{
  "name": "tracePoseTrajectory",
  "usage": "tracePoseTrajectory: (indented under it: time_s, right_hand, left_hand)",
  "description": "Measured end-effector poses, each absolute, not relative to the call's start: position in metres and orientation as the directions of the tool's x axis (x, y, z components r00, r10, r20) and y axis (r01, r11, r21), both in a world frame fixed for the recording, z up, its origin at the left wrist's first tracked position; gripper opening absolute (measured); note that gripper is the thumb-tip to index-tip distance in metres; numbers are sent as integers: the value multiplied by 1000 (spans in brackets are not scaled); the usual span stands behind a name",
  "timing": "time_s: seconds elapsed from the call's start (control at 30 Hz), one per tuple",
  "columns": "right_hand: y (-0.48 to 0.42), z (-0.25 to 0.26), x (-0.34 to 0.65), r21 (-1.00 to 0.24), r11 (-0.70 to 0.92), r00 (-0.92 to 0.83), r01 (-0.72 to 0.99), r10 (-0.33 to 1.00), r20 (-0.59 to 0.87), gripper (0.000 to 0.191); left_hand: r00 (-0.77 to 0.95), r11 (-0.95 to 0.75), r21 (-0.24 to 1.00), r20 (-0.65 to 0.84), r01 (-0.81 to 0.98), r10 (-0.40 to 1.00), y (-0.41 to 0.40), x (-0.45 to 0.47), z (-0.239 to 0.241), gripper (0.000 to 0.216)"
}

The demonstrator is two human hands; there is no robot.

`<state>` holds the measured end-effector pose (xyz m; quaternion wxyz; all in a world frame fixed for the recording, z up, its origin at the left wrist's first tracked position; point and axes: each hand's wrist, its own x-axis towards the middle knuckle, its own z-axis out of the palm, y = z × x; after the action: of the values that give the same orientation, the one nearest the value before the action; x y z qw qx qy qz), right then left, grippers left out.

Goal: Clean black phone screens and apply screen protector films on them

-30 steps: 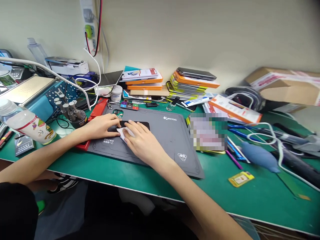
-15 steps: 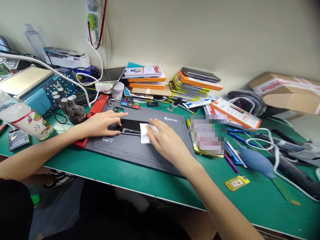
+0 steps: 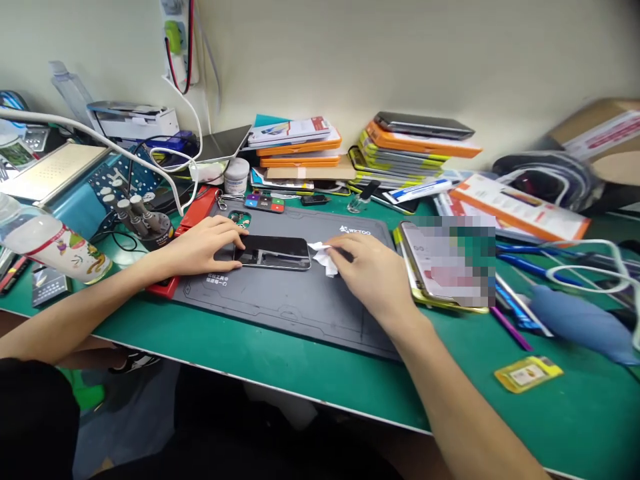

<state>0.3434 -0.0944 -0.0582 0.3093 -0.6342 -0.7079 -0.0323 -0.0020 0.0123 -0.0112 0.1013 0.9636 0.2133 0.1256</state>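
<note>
A black smartphone (image 3: pixel 280 253) lies screen up on the grey work mat (image 3: pixel 280 303), its glass reflecting light. My left hand (image 3: pixel 203 245) spans the phone's left end, thumb at the near edge and fingertips at the far edge, gripping it in place. Just past the phone's right end, my right hand (image 3: pixel 367 270) pinches a crumpled white tissue (image 3: pixel 327 259) between thumb and fingers. The tissue is apart from most of the screen, close to the right edge.
A screwdriver stand (image 3: pixel 145 223) and a bottle (image 3: pixel 60 243) stand left. Another phone (image 3: pixel 425 257), partly blurred out, lies right of the mat. Farther right are a blue air blower (image 3: pixel 580 320) and a yellow packet (image 3: pixel 527 373). Stacked boxes (image 3: pixel 413 150) line the wall.
My right hand has moved right with the tissue, off the phone screen, uncovering its right end. Its fingers have gone from flat to pinching. My left hand stays on the phone. The view has shifted.
</note>
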Motion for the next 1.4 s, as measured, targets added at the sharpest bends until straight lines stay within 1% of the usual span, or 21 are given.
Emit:
tracePoseTrajectory:
  time_s: [0.1, 0.17, 0.2, 0.27, 0.37, 0.47, 0.6, 0.7, 0.83, 0.9, 1.03, 1.1, 1.13, 1.23, 1.4]
  right_hand:
    - [-95, -55, 343, -345, 131, 76, 929, 848, 525, 26]
    - [-95, -54, 341, -351, 151, 82, 924, 819, 569, 32]
    - [-95, -53, 340, -347, 190, 58, 918, 803, 593, 35]
    - [-94, -51, 338, -330, 311, -42, 891, 781, 623, 38]
    - [-95, -49, 337, -293, 483, -253, 825, 780, 573, 32]
    - [-97, -50, 341, -249, 545, -375, 801, 780, 501, 26]
    - [-101, -51, 346, -194, 578, -404, 793, 737, 542, 23]
    - [-103, -52, 344, -117, 593, -427, 796, 689, 585, 21]
    - [-106, -49, 339, 7, 611, -494, 791, 633, 595, 21]
    - [-108, -46, 335, 98, 616, -548, 782, 603, 580, 21]
    - [-111, -42, 326, 327, 603, -671, 727, 523, 526, 23]
    - [-112, -43, 323, 403, 590, -708, 699, 494, 504, 26]
    - [-112, -44, 322, 420, 587, -716, 692, 486, 501, 27]
    - [-113, -48, 322, 391, 582, -693, 713, 503, 516, 25]
    - [-115, -55, 324, 297, 551, -618, 780, 602, 505, 25]
  left_hand:
    - [879, -895, 227, 209, 383, 429, 10, -1, -8, 31]
    - [880, -897, 213, 204, 388, 429, 9, -1, -5, 31]
    - [880, -896, 209, 199, 393, 432, 8, 0, -4, 32]
    - [877, -892, 209, 194, 402, 440, 8, 0, -4, 32]
    - [874, -890, 219, 201, 399, 442, 7, 1, -4, 32]
    - [872, -889, 225, 204, 400, 444, 8, 2, -5, 33]
    - [864, -881, 237, 210, 410, 458, 10, 1, -8, 33]
    - [862, -880, 258, 220, 399, 456, 13, 0, -10, 32]
    - [848, -872, 268, 240, 409, 472, 15, -2, -13, 34]
    - [837, -867, 279, 257, 414, 483, 15, -3, -15, 33]
    - [839, -874, 280, 275, 397, 469, 14, -6, -20, 29]
    - [844, -883, 264, 284, 387, 455, 15, -6, -22, 28]
    - [844, -884, 263, 286, 387, 454, 15, -6, -22, 27]
    - [844, -878, 282, 276, 386, 460, 16, -6, -22, 26]
    - [854, -871, 333, 257, 362, 453, 17, -3, -20, 22]
